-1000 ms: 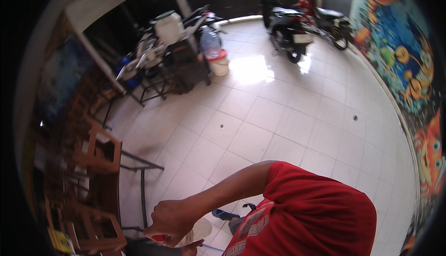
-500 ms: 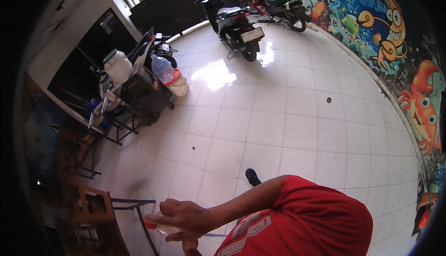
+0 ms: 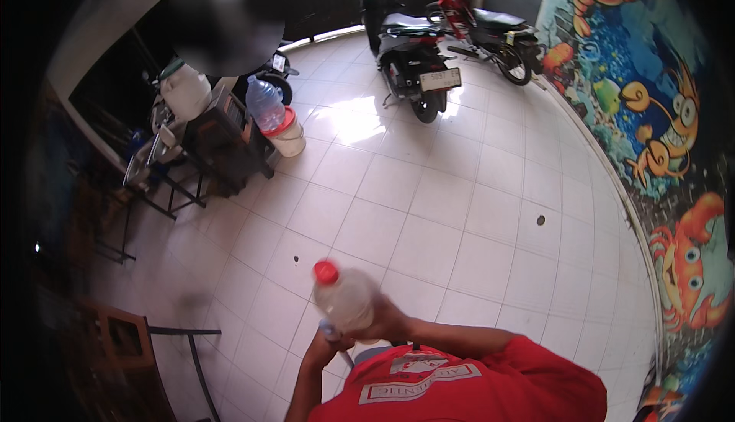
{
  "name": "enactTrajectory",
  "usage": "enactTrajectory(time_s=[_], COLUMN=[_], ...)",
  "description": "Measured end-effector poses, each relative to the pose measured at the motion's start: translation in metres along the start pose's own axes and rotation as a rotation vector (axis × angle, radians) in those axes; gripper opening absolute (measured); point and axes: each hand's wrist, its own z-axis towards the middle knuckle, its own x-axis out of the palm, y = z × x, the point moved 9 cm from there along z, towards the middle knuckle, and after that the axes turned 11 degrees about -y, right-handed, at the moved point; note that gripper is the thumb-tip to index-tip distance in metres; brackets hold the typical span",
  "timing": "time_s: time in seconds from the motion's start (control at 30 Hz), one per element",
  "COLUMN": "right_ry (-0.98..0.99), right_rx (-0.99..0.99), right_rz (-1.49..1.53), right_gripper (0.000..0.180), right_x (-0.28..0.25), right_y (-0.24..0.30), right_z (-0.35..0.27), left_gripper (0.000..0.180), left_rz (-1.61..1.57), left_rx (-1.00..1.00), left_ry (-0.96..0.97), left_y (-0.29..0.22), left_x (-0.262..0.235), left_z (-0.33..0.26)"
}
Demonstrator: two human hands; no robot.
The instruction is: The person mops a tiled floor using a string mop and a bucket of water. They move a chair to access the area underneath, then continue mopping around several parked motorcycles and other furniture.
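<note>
My right hand [image 3: 389, 319] is wrapped round a clear plastic bottle [image 3: 344, 299] with a red cap, tilted with the cap pointing up and left. Just below it, my left hand [image 3: 325, 349] is closed round a thin pole [image 3: 328, 329] with a pale blue end, close under the bottle. Only a short grey stretch of the pole shows past the fingers. Both hands are in front of my red shirt, above the tiled floor. Blur hides the bottle's contents.
A wooden stool [image 3: 126, 334] and a dark metal leg frame [image 3: 195, 368] stand at lower left. Farther left are a work table [image 3: 222, 131], a white jug [image 3: 185, 91] and a red-lidded bucket [image 3: 289, 142] with a large water bottle [image 3: 265, 103]. Two motorbikes [image 3: 417, 66] stand ahead.
The red-capped bottle and my right hand have moved right and up from the lower left. My left hand, mostly hidden before, now shows with the pole's end. The view has shifted.
</note>
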Motion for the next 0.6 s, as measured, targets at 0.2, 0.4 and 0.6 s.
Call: enactTrajectory(time_s=[0.2, 0.4, 0.6], right_ry=[-0.330, -0.222, 0.042], right_rx=[0.688, 1.078, 0.854], right_rz=[0.420, 0.227, 0.044], right_gripper=[0.057, 0.049, 0.048], right_x=[-0.163, -0.331, -0.400], right_y=[-0.138, -0.254, -0.261], right_z=[0.055, 0.049, 0.176], left_gripper=[0.047, 0.029, 0.026], left_rz=[0.499, 0.328, 0.323], left_rx=[0.229, 0.296, 0.293], left_ry=[-0.065, -0.493, -0.682], left_y=[-0.062, -0.099, -0.075], left_x=[0.050, 0.010, 0.036], left_z=[0.111, 0.173, 0.208])
